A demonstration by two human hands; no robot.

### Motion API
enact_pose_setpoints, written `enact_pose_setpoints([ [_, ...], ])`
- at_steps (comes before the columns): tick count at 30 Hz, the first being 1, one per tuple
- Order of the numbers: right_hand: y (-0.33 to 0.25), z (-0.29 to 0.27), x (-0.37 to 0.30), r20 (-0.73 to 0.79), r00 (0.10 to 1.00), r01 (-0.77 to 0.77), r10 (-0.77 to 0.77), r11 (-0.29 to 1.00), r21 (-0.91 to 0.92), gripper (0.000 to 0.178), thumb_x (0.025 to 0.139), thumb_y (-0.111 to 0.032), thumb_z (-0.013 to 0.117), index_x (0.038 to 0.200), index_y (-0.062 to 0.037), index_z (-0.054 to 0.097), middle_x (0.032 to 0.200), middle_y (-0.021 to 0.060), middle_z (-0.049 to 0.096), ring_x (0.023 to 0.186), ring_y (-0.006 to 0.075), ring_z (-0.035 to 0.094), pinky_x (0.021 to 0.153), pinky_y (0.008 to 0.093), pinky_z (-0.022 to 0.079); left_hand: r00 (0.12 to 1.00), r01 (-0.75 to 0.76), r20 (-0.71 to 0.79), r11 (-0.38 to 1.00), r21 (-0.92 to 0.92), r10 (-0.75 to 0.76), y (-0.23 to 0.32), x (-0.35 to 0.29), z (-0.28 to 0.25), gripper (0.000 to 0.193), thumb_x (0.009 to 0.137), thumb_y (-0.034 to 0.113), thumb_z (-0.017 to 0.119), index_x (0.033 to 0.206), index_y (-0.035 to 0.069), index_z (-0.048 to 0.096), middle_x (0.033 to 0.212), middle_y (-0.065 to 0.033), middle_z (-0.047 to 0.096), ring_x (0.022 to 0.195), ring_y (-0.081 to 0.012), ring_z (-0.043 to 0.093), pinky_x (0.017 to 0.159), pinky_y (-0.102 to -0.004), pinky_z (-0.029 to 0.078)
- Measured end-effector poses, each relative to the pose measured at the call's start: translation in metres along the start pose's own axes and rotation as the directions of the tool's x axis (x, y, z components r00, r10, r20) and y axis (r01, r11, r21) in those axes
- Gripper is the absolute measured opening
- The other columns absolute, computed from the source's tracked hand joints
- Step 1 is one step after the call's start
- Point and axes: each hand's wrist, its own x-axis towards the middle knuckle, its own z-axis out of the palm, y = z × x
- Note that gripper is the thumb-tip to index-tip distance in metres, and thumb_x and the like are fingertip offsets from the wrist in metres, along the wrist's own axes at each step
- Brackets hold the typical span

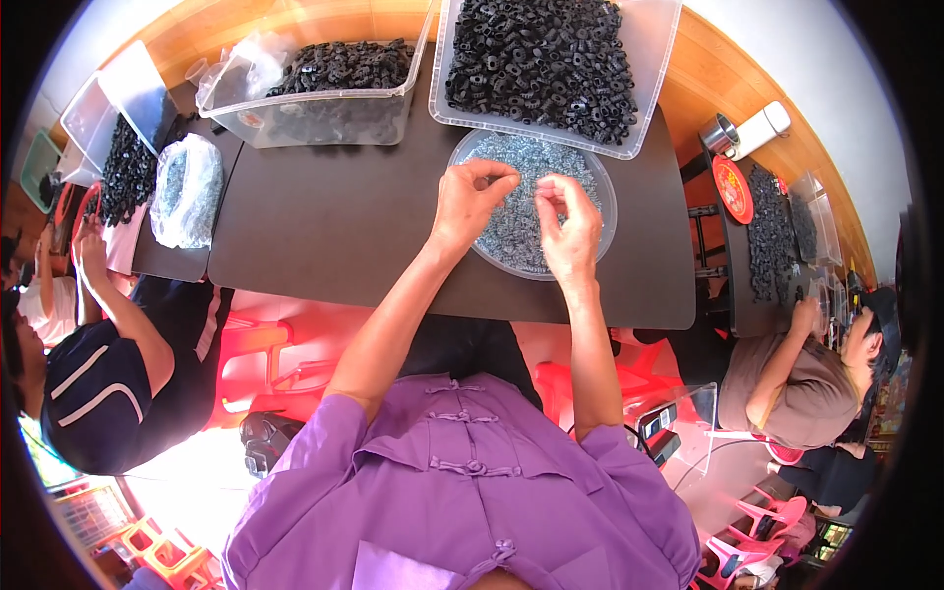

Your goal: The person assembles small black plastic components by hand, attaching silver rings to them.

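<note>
Both my hands are over a round clear tray [612, 221] filled with tiny bluish-silver pieces, too small to name. My left hand [470, 205] is closed, its thumb and forefinger pinched together above the tray's left part. What it pinches, if anything, is too small to make out. Opposite it, a short gap away, my right hand [570, 228] has its thumb and fingertips drawn together in a pinch. Whatever lies between those fingertips cannot be made out. Just beyond the tray, a large clear bin [526, 137] heaped with small black plastic parts [536, 64] partly overhangs it.
The dark table [324, 211] carries another clear bin [334, 126] of black parts, with a crumpled plastic bag [264, 54] inside. A clear bag of bluish pieces [187, 192] lies farther left. Co-workers sit at both sides; a red plate [732, 190] rests on the right-hand table.
</note>
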Motion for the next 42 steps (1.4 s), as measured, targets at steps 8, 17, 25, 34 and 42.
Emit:
enact_pose_setpoints([
  [8,0.006,-0.015,-0.002,0.041,0.945,-0.323,0.326,0.900,0.293,0.013,0.082,0.004,0.064,0.095,0.0025,0.065,0.088,0.0076,0.065,0.078,0.0127,0.064,0.070,0.0262,0.055,0.983,0.046,0.180,0.999,-0.019,-0.041,0.006,-0.002,-0.016,0.022,0.085,0.003,0.062,0.106,-0.002,0.067,0.084,-0.0044,0.065,0.075,-0.0093,0.061,0.071,-0.0221,0.050],
  [17,-0.033,-0.016,0.001,0.101,0.941,-0.331,0.324,0.808,0.487,0.010,0.083,0.002,0.067,0.093,0.0021,0.065,0.090,0.0066,0.065,0.080,0.0106,0.062,0.067,0.0254,0.056,0.976,0.014,0.202,0.899,-0.437,0.083,0.018,-0.027,-0.018,0.018,0.084,-0.005,0.062,0.100,0.002,0.066,0.097,-0.0057,0.066,0.093,-0.0129,0.063,0.083,-0.0258,0.050],
  [25,-0.039,-0.011,-0.007,0.033,0.971,-0.235,0.238,0.913,0.334,0.010,0.080,0.001,0.068,0.090,-0.0021,0.066,0.087,0.0048,0.066,0.076,0.0100,0.062,0.057,0.0216,0.048,0.985,0.030,0.163,0.888,-0.458,0.051,0.016,-0.042,-0.009,0.018,0.081,-0.006,0.067,0.096,0.002,0.067,0.097,-0.0047,0.066,0.089,-0.0109,0.060,0.083,-0.0262,0.049],
  [34,-0.046,-0.013,-0.007,0.004,0.999,-0.040,0.040,0.993,0.107,0.011,0.077,0.005,0.068,0.085,-0.0018,0.066,0.080,0.0072,0.065,0.069,0.0143,0.063,0.053,0.0243,0.050,0.983,0.066,0.180,0.873,-0.483,0.025,0.009,-0.046,-0.008,0.019,0.081,-0.008,0.066,0.098,0.001,0.065,0.096,-0.0046,0.066,0.090,-0.0108,0.062,0.083,-0.0248,0.051],
  [42,-0.049,-0.007,-0.011,0.130,0.982,0.154,-0.139,0.982,-0.110,0.014,0.077,-0.001,0.069,0.091,-0.0035,0.068,0.083,0.0096,0.060,0.073,0.0252,0.061,0.062,0.0328,0.050,0.985,0.071,0.171,0.847,-0.528,0.024,0.006,-0.045,-0.015,0.020,0.081,-0.007,0.066,0.100,0.000,0.065,0.095,-0.0034,0.066,0.090,-0.0101,0.061,0.083,-0.0248,0.050],
])
